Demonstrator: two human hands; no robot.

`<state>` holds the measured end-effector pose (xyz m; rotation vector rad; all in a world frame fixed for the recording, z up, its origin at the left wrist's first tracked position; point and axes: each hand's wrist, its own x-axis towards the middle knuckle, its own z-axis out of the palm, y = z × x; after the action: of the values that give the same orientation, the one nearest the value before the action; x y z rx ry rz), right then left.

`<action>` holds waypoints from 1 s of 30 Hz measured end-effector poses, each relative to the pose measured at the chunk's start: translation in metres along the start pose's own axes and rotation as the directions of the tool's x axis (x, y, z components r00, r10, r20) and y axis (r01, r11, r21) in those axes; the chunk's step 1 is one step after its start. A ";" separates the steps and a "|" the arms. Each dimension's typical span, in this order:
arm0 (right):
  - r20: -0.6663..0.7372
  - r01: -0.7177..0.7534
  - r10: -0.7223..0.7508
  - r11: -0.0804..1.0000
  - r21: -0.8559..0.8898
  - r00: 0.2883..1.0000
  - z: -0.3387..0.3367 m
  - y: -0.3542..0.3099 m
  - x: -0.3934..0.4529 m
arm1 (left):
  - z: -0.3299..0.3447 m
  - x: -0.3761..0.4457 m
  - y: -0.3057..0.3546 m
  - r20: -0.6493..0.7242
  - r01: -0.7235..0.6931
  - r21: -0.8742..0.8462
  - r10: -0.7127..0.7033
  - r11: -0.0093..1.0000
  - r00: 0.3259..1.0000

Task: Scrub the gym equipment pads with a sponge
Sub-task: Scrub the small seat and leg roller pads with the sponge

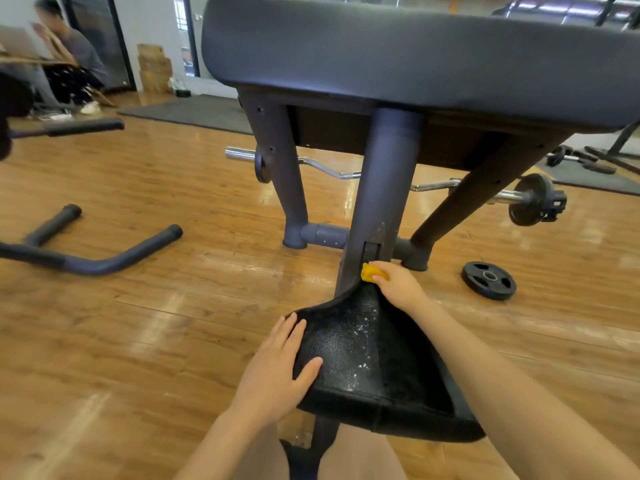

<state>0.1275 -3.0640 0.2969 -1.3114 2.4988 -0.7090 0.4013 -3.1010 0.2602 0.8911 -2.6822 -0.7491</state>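
Observation:
A black textured seat pad (367, 358) of a curl bench lies below me, flecked with white foam or droplets. My left hand (277, 368) rests flat on its left edge, fingers spread, holding nothing. My right hand (398, 282) is at the pad's narrow far tip, closed around a yellow sponge (369, 273) that touches the pad where it meets the grey upright post (381, 202). Above hangs the large grey arm pad (398, 53).
A curl barbell (346, 173) with plates rests behind the bench frame. A loose black weight plate (488, 280) lies on the wooden floor at right. Grey machine feet (104, 261) sit at left. A person (72, 53) sits at far left by cardboard boxes.

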 end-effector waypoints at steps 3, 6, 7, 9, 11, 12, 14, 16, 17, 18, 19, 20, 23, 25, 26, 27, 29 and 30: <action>-0.020 0.067 -0.067 0.998 -0.023 0.998 0.000 0.000 -0.023 | 0.004 0.001 -0.002 -0.056 -0.010 0.021 0.011 1.000 0.998; 0.019 0.208 -0.208 0.978 -0.030 0.978 0.002 0.000 -0.066 | 0.008 0.002 -0.002 -0.092 -0.008 0.010 0.009 1.000 0.996; 0.031 0.252 -0.251 0.966 -0.050 0.968 0.004 0.000 -0.082 | 0.009 0.002 -0.003 -0.097 -0.004 0.001 0.004 1.000 0.995; 0.057 0.322 -0.318 0.944 -0.078 0.946 0.009 0.001 -0.115 | 0.010 0.003 -0.003 -0.098 0.003 0.002 -0.003 1.000 0.995; 0.107 0.363 -0.354 0.928 -0.080 0.929 0.008 0.000 -0.144 | 0.011 0.003 -0.003 -0.090 0.007 0.024 -0.005 1.000 0.996; 0.143 0.383 -0.371 0.921 -0.069 0.918 0.005 -0.002 -0.155 | 0.010 0.003 -0.002 -0.089 0.010 0.031 -0.007 0.999 0.996; 0.229 0.406 -0.392 0.914 -0.014 0.891 -0.005 -0.005 -0.164 | 0.010 0.002 -0.001 -0.092 0.018 0.026 -0.015 0.999 0.996; 0.273 0.348 -0.360 0.933 0.093 0.892 -0.019 -0.009 -0.155 | 0.011 0.002 -0.001 -0.092 0.017 0.013 -0.016 1.000 0.996; 0.249 0.328 -0.349 0.937 0.121 0.904 -0.025 -0.011 -0.144 | 0.011 0.002 -0.002 -0.094 0.015 0.009 -0.015 1.000 0.995; 0.206 0.318 -0.335 0.941 0.113 0.919 -0.029 -0.013 -0.128 | 0.011 0.002 -0.002 -0.096 0.015 0.006 -0.014 1.000 0.995; 0.164 0.303 -0.313 0.949 0.083 0.936 -0.030 -0.013 -0.108 | 0.012 0.003 -0.002 -0.099 0.014 0.005 -0.014 1.000 0.995; 0.126 0.279 -0.283 0.959 0.051 0.951 -0.029 -0.013 -0.086 | 0.012 0.003 -0.002 -0.103 0.012 0.005 -0.011 1.000 0.995; 0.093 0.157 -0.155 0.987 -0.017 0.983 -0.018 -0.015 -0.032 | 0.012 0.003 -0.003 -0.109 0.011 -0.005 -0.011 1.000 0.994; 0.073 0.099 -0.092 0.991 -0.093 0.993 -0.009 -0.018 -0.018 | 0.011 0.002 -0.002 -0.109 0.012 -0.014 -0.013 1.000 0.994; 0.059 0.088 -0.082 0.989 -0.121 0.995 -0.005 -0.019 -0.018 | 0.011 0.002 -0.002 -0.107 0.013 -0.013 -0.015 1.000 0.994; 0.052 0.101 -0.095 0.985 -0.137 0.994 -0.001 -0.021 -0.023 | 0.011 0.002 -0.003 -0.105 0.015 -0.012 -0.016 1.000 0.994; 0.066 0.176 -0.168 0.976 -0.131 0.984 0.005 -0.025 -0.044 | 0.012 0.003 -0.003 -0.104 0.016 -0.009 -0.017 1.000 0.994; 0.076 0.225 -0.217 0.967 -0.119 0.973 0.007 -0.027 -0.057 | 0.012 0.003 -0.003 -0.104 0.017 -0.007 -0.018 1.000 0.994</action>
<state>0.1822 -3.0321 0.3036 -1.6508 2.4067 -0.5506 0.3966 -3.1001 0.2489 0.9267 -2.5835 -0.6946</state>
